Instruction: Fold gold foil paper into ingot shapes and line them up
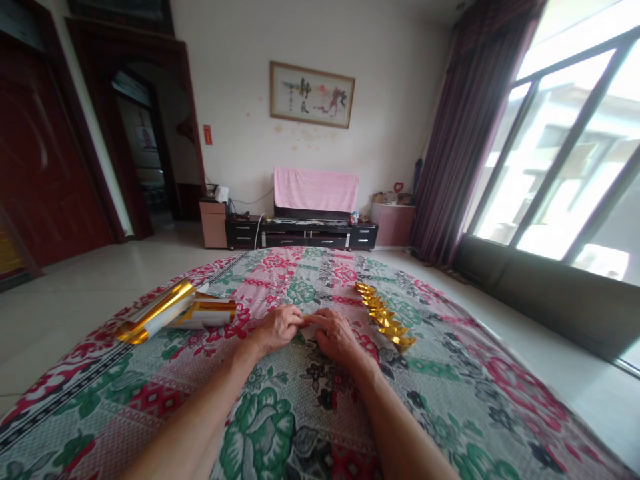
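My left hand (281, 329) and my right hand (334, 335) meet over the middle of a flower-patterned cloth. Both have their fingers curled and pinched together at a small piece of paper (310, 331). Only a pale bit of it shows beneath the right fingers; the hands hide the rest. To the right of my right hand, several folded gold foil ingots (383, 315) stand in a slanting row. On the left lie curled sheets of gold foil paper with white backs, one sheet (159, 310) resting partly against another (207, 312).
The patterned cloth (260, 433) covers a rounded table. Beyond it, a low black cabinet (310, 237) stands against the wall, with a pink cloth (316, 189) draped over something on top. A dark curtain (450, 140) and windows are at the right.
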The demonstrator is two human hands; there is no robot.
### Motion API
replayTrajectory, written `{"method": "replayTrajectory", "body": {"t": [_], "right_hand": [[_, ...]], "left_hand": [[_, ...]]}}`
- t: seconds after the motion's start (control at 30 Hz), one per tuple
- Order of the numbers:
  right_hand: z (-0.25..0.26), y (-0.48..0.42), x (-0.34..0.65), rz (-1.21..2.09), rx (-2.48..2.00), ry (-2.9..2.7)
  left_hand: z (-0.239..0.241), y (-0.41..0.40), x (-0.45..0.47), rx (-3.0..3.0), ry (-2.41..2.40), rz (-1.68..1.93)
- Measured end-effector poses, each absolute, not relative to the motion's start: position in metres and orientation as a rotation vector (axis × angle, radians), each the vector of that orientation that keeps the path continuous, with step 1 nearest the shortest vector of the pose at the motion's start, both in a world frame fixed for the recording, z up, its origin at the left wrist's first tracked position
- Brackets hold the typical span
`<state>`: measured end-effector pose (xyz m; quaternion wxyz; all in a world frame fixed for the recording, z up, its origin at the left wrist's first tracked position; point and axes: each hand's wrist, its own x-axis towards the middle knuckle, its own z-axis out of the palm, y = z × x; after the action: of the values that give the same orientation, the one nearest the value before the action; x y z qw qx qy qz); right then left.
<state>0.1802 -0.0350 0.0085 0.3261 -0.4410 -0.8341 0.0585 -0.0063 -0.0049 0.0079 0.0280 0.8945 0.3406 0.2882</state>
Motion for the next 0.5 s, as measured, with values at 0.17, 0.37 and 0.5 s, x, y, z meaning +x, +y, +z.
{"method": "replayTrajectory", "body": {"t": [0.17, 0.37, 0.5], "right_hand": [[0.009, -0.0366, 0.179, 0.147, -1.195, -2.208], [0.0067, -0.0362, 0.1786, 0.134, -1.207, -2.204], [0.006, -0.0355, 0.179, 0.135, -1.204, -2.198]], "left_hand": [[0.0065, -0.0062, -0.0061, 2.685, 1.047, 0.986], [0.0058, -0.0062, -0.0083, 2.605, 1.09, 1.056], [0.0105, -0.0073, -0.0114, 2.786, 1.077, 0.847]]}}
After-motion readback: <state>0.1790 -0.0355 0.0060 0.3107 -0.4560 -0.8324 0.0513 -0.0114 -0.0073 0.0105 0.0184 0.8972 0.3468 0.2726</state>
